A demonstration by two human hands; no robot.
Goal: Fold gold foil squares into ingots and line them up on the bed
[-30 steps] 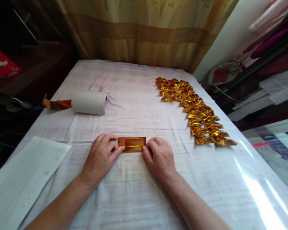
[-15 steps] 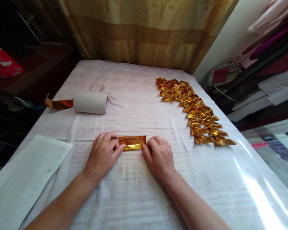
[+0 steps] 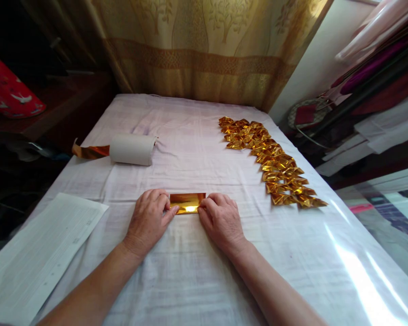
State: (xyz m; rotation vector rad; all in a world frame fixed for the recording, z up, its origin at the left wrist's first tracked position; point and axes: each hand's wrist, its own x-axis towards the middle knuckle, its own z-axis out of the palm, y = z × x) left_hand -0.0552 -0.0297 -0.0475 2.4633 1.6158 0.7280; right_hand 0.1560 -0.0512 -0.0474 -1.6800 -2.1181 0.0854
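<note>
A small rectangle of shiny gold foil paper [image 3: 188, 199] lies on the white cloth between my two hands, its near edge folded into a bright strip. My left hand [image 3: 150, 217] pinches the foil's left end, thumb on the folded edge. At the right end, my right hand [image 3: 221, 221] has its thumb and curled fingers closed on the paper. Several folded gold foil pieces [image 3: 272, 156] are lined up in overlapping rows at the far right of the cloth.
Beyond my left hand lies a pale grey tube [image 3: 131, 150] with a strip of gold foil [image 3: 91, 151] sticking out. A printed white sheet [image 3: 51, 253] rests at the left. Behind the bed hangs a gold curtain [image 3: 190, 63]; a red container [image 3: 13, 90] stands at far left.
The view has tilted and shifted slightly. My right hand has moved a little inward along the foil's near edge, and both hands still grip its ends.
</note>
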